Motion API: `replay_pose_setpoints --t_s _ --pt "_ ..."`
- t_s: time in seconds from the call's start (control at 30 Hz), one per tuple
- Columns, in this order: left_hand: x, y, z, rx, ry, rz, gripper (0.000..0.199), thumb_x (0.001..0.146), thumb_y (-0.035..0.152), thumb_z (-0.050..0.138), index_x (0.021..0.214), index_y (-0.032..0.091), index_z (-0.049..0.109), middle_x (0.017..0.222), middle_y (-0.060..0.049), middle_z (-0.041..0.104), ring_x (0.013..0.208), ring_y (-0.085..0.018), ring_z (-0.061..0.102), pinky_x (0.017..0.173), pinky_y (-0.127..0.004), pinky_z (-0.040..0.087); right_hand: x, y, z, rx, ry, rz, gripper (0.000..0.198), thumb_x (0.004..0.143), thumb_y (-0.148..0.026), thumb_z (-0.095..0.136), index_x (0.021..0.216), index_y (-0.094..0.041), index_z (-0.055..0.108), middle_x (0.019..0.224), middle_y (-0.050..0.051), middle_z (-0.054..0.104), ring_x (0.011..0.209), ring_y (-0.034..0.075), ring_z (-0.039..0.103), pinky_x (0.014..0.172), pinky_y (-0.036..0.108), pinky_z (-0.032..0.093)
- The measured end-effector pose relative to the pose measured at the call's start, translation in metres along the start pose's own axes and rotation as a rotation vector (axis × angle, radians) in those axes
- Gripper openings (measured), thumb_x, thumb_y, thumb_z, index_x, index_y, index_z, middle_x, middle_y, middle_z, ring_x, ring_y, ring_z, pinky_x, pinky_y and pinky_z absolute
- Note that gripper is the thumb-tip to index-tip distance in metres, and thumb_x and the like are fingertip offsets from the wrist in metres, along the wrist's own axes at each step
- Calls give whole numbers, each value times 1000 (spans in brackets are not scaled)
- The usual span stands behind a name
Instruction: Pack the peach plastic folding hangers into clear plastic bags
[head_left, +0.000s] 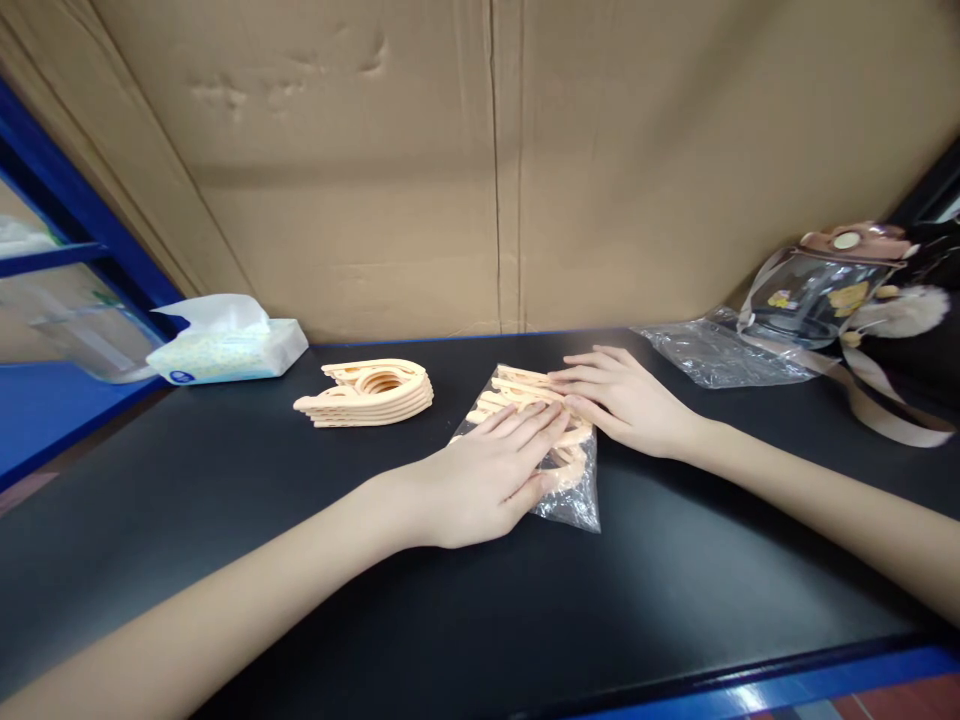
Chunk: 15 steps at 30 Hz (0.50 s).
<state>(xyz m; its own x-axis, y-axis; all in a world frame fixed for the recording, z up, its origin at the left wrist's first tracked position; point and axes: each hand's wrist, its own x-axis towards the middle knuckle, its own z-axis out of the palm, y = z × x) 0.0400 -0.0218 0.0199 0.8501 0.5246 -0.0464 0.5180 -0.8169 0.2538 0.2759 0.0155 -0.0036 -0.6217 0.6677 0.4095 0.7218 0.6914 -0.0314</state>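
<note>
A clear plastic bag with peach-coloured plastic pieces inside, which look like folding hangers, lies on the black tabletop. Across its middle rests my left hand, palm down with fingers stretched out, hiding part of the contents. My right hand reaches in from the right, its fingers extended and apart, fingertips touching the bag's upper right side. To the left, apart from both hands, sits a neat stack of similar peach folding hangers.
A tissue pack stands at the back left beside a blue shelf frame. Toward the back right are an empty-looking clear bag and a strapped drinking bottle. A cardboard wall closes the table's rear.
</note>
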Motion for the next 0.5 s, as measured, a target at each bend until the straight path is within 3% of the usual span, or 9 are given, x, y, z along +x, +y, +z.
replay_pose_setpoints --t_s 0.5 --pt "1 -1 -2 18 -29 -21 65 97 35 38 152 12 10 159 -12 7 146 -25 3 117 -47 12 1 1 0 71 -118 50 47 100 -42 27 129 -21 58 136 6 56 133 26 41 111 53 26"
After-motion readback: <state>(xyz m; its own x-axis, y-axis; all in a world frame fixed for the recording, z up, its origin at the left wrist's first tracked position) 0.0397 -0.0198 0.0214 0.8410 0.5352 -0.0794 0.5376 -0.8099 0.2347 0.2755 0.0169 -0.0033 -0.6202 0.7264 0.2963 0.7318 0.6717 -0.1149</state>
